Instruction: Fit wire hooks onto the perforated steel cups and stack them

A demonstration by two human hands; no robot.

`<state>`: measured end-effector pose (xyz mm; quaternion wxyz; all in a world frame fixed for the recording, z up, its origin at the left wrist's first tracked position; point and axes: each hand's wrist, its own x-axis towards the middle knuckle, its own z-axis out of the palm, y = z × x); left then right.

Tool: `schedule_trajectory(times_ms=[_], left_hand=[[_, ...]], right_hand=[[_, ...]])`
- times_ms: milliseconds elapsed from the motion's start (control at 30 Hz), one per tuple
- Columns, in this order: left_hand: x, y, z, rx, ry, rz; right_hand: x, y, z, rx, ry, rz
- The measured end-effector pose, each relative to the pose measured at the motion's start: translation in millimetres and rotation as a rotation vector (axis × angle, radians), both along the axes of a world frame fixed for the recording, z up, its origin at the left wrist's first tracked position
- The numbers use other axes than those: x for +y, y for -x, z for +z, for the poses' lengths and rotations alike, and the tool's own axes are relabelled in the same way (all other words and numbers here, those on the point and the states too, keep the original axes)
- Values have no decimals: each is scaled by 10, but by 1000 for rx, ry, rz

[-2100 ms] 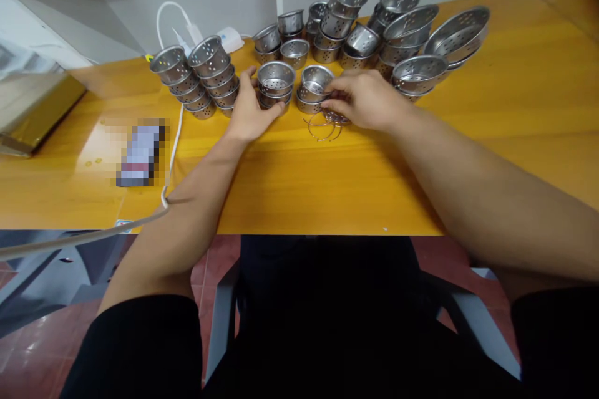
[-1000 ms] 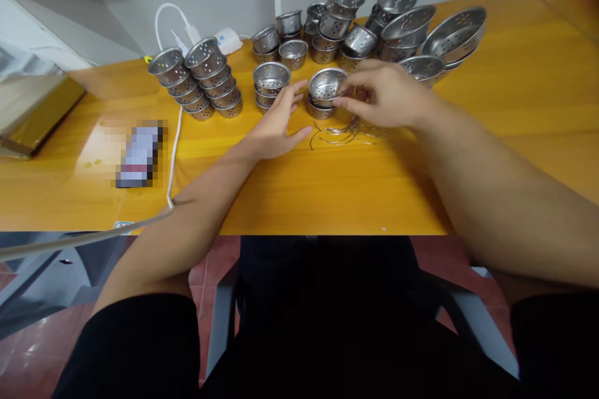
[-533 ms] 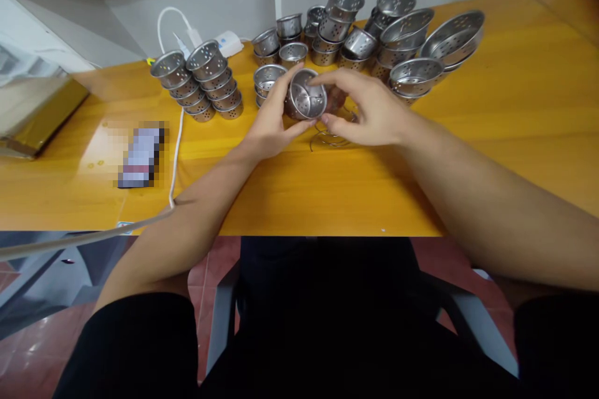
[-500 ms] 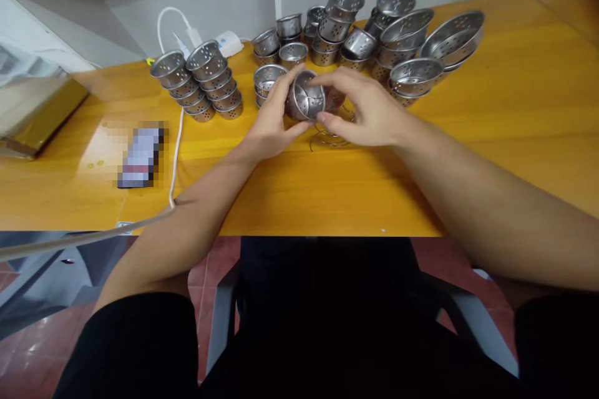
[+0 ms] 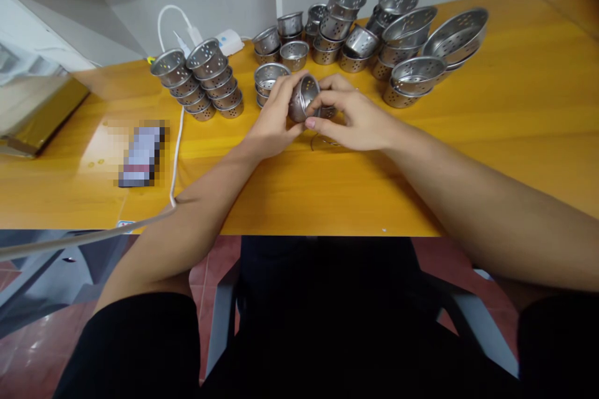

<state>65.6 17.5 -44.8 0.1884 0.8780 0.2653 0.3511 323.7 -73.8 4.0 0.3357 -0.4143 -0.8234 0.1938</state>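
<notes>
Presently | left hand (image 5: 275,121) clamped round tilted perforated cup (image 5: 300,101) | right hand (image 5: 347,116) curled against it, grip unclear

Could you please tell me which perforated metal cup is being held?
The tilted cup between left hand and right hand; the others rest on the table, singly or in stacks.

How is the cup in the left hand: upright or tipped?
Tipped. The left hand holds the cup with its mouth turned toward the right hand, not straight up.
</notes>
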Motion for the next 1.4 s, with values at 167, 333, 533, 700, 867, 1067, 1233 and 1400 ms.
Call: schedule_trajectory(times_ms=[167,333,533,700,867,1067,1233,1400], left_hand=[[9,13,22,-6,4,8],[-50,-44,-22,-12,96,-33],[-147,-84,-2,-148,400,-133],[-165,14,110,-231,590,-170],[-160,29,124,-204,601,-151],[-207,27,177,-223,561,-175],[-296,2,275,-287,522,-165],[-302,-5,310,-276,488,-172]], right_hand=[[-9,-58,73,17,-70,-31],[-71,-52,214,57,-24,-151],[-185,-3,329,163,114,-170],[-170,-109,378,93,-24,-8],[-135,-201,410,23,-33,21],[-65,-222,325,63,-96,81],[-15,-254,276,109,-153,139],[-50,-260,318,95,-147,153]])
